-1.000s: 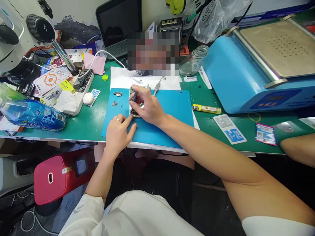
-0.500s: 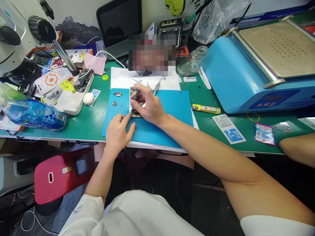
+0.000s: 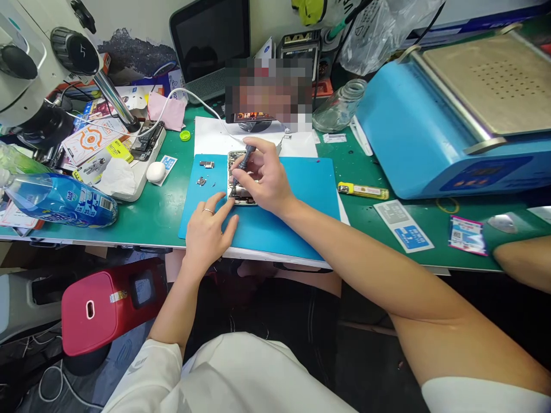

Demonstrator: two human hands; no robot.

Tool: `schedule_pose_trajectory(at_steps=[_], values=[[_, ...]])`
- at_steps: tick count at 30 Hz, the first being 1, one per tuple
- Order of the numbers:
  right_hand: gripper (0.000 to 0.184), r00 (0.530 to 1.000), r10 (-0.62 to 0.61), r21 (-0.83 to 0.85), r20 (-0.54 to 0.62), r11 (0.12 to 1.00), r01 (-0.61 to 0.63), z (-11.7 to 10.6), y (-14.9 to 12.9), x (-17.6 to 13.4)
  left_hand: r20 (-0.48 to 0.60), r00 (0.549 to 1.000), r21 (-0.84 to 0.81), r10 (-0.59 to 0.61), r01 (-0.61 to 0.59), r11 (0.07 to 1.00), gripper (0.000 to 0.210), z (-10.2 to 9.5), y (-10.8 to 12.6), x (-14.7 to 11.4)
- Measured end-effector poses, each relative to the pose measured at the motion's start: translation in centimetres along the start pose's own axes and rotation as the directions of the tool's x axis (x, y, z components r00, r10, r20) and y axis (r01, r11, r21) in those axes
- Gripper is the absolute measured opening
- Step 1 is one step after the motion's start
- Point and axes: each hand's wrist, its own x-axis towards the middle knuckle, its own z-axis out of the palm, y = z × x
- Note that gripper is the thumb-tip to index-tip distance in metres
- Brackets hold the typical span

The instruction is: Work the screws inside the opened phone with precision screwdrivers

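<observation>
An opened phone [image 3: 244,201] with its inner parts showing lies on the blue mat [image 3: 297,229]. My right hand [image 3: 273,183] is over it, fingers closed round a dark screwdriver [image 3: 247,156]. The screwdriver leans, its tip down at the phone's lower left part. With fingers apart, my left hand [image 3: 209,226] rests on the mat, its index fingertip at the phone's lower left corner. Left of the phone lie a small metal part [image 3: 207,164] and another small component [image 3: 201,181]. My right hand covers much of the phone's right side.
A blue machine [image 3: 408,132] with a metal top stands at the right, near a glass jar [image 3: 340,106]. On the left are a microscope [image 3: 75,51], a blue bottle [image 3: 64,198] and boxes. A yellow cutter [image 3: 364,190] lies right of the mat. Another person's arm [image 3: 527,261] reaches in at far right.
The screwdriver now stands more in view, its tip at the phone's lower left; my right hand has shifted slightly right. My left hand stays by the phone's corner, its fingers a little more spread.
</observation>
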Motion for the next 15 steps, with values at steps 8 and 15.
schedule_pose_trajectory(at_steps=[8,15], values=[[0.053,0.998,0.019,0.085,0.061,0.996,-0.024,-0.04,-0.03,0.12,0.046,0.998,-0.023,0.029,-0.028,0.999,0.04,-0.22,-0.01,0.23],[0.056,0.996,0.044,0.077,0.08,0.996,-0.05,-0.08,-0.2,0.07,0.008,0.999,-0.058,0.041,-0.04,0.997,0.038,-0.01,-0.14,0.17]])
